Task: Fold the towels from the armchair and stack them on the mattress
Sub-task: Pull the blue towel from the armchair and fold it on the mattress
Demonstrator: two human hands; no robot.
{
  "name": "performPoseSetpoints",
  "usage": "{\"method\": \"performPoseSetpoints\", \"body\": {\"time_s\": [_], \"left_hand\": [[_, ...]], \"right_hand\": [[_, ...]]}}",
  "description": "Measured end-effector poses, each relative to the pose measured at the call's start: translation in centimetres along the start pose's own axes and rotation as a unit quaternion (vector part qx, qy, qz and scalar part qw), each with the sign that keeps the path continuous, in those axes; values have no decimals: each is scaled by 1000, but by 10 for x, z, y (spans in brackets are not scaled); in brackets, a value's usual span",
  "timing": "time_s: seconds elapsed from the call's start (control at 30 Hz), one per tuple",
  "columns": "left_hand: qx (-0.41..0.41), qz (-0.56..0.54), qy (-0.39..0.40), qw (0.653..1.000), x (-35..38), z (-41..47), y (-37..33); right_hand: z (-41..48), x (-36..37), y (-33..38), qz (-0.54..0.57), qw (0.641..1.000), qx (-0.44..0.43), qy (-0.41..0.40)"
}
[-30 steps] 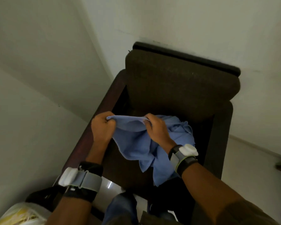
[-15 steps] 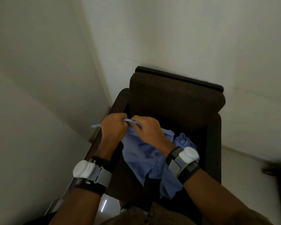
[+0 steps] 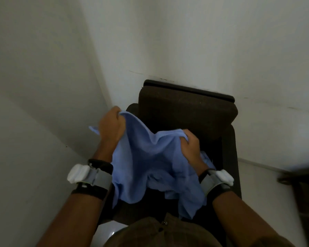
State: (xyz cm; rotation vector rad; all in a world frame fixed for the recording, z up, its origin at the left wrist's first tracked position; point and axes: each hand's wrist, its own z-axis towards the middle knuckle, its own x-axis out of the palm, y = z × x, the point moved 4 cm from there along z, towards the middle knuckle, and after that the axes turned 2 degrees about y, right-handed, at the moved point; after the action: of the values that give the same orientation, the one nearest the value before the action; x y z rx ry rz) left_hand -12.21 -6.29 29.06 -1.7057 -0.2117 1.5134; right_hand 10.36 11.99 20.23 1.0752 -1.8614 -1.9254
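A light blue towel [image 3: 150,157] hangs spread between my two hands above the seat of a dark brown armchair [image 3: 185,107]. My left hand [image 3: 111,127] grips the towel's upper left edge, with a corner sticking out past the knuckles. My right hand [image 3: 190,146] grips the upper edge further right. The cloth sags between them and drapes down over the seat. More blue cloth [image 3: 206,158] lies bunched on the seat behind my right wrist. The mattress is not in view.
The armchair stands in a corner against white walls [image 3: 203,41]. Pale floor [image 3: 257,175] shows to its right, where a dark blurred object [image 3: 300,177] sits at the frame edge. Both wrists carry strapped bands with white modules.
My hands have moved apart along the towel's edge and lifted it, so the cloth now hangs spread between them. The camera view has tilted up slightly.
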Motion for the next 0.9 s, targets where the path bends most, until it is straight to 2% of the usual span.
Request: {"method": "performPoseSetpoints", "body": {"time_s": [0.07, 0.17, 0.2, 0.27, 0.4, 0.47, 0.53, 0.63, 0.73, 0.83, 0.9], "left_hand": [[42, 18, 63, 997, 28, -17, -6], [120, -92, 187, 971, 67, -44, -15], [135, -121, 201, 963, 75, -48, -14], [138, -160, 163, 964, 78, -48, -10], [126, -43, 68, 989, 55, -32, -19], [113, -53, 34, 992, 46, -29, -31], [100, -88, -6, 991, 39, -28, -46], [35, -212, -83, 973, 26, -17, -59], [-17, -345, -157, 925, 2, 0, -60], [-4, -392, -216, 894, -31, 16, -65], [0, -411, -241, 879, -45, 23, -62]], "right_hand": [[5, 21, 42, 7, 999, -18, 25], [12, 44, 88, -63, 984, -145, 79], [15, 48, 94, -84, 976, -183, 87], [22, 50, 98, -114, 967, -212, 87], [28, 49, 97, -185, 945, -256, 90], [32, 45, 89, -214, 939, -265, 54], [38, 38, 60, -234, 950, -206, 13], [38, 10, -1, -254, 966, -2, -40], [33, -21, -55, -199, 963, 167, -71], [34, -48, -73, -129, 954, 243, -123], [43, -60, -64, -73, 960, 226, -148]]}}
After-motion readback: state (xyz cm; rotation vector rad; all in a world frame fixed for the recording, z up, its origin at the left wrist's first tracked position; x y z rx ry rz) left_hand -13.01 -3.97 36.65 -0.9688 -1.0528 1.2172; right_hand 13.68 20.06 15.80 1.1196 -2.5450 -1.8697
